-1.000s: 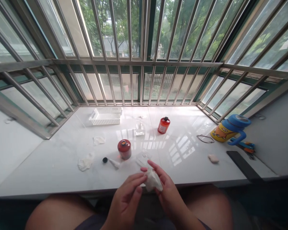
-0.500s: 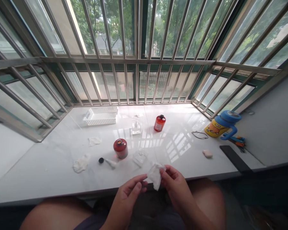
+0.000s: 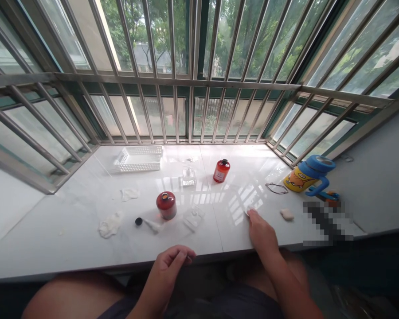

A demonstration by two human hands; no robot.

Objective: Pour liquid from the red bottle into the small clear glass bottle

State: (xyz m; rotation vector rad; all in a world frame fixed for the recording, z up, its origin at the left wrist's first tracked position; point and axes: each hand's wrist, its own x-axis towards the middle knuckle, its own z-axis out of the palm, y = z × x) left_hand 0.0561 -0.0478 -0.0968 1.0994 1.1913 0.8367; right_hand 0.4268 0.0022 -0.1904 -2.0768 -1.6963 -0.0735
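White scrap [image 3: 248, 212] sits on the sill [image 3: 69, 248], right of the seam, under the fingertips of my right hand [image 3: 263, 232] — palm down, thumb out of sight, so I can't tell if it's pinched or just pressed; likely kept on bare surface for room. Left hand [image 3: 171, 266] at the front edge, fingers curled with thumb against index; can't tell if anything's in there, though parked low it leaves the view open. Near it, clear packaging [image 3: 193, 218] lies flat. Squat red bottle [image 3: 166, 206] stands upright, neck looks uncapped — upright presumably so it can't spill. Beside it, pale tube [image 3: 152, 226] with a black round piece [image 3: 138, 222] at its end, lying down, probably too slim to stand. Further out: capped red bottle [image 3: 221, 172] and white basket [image 3: 144, 167] at the back, likely to leave the front free; blue-yellow flask [image 3: 309, 173] far right, out of elbow range I'd guess.
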